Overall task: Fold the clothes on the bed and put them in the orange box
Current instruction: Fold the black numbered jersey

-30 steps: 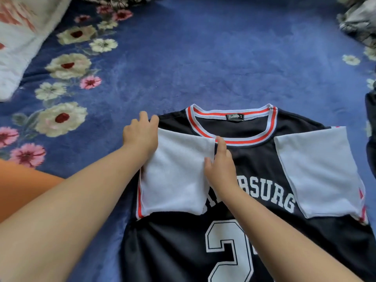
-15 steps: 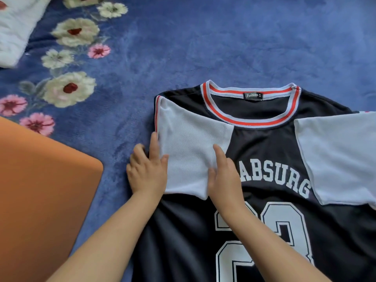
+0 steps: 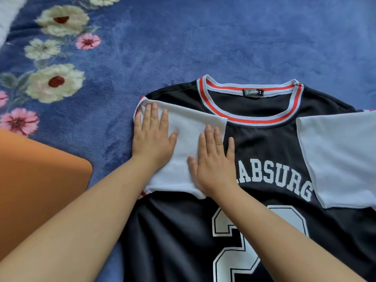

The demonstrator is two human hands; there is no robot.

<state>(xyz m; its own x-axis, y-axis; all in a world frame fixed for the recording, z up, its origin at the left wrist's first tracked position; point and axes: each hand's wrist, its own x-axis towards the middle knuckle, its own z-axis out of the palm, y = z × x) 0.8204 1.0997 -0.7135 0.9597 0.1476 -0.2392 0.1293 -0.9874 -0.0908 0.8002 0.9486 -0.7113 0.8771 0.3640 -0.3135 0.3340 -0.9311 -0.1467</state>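
Observation:
A black jersey [image 3: 264, 151] with white lettering, a red-and-white collar and white sleeves lies face up on the blue bed cover. Its left white sleeve [image 3: 187, 129] is folded inward over the chest. My left hand [image 3: 152, 137] presses flat on the sleeve's outer part with straight fingers. My right hand [image 3: 213, 159] lies flat on the sleeve's inner edge, partly over the lettering. The right white sleeve [image 3: 335, 159] is also folded inward. A corner of the orange box [image 3: 40, 180] shows at the left edge.
The blue plush bed cover [image 3: 203, 47] with a flower print stretches beyond the jersey. A bit of white fabric [image 3: 8, 17] lies at the top left corner.
Both hands went from holding the sleeve's edges to lying flat on it, fingers spread. The view has dropped and shifted, showing more of the orange box.

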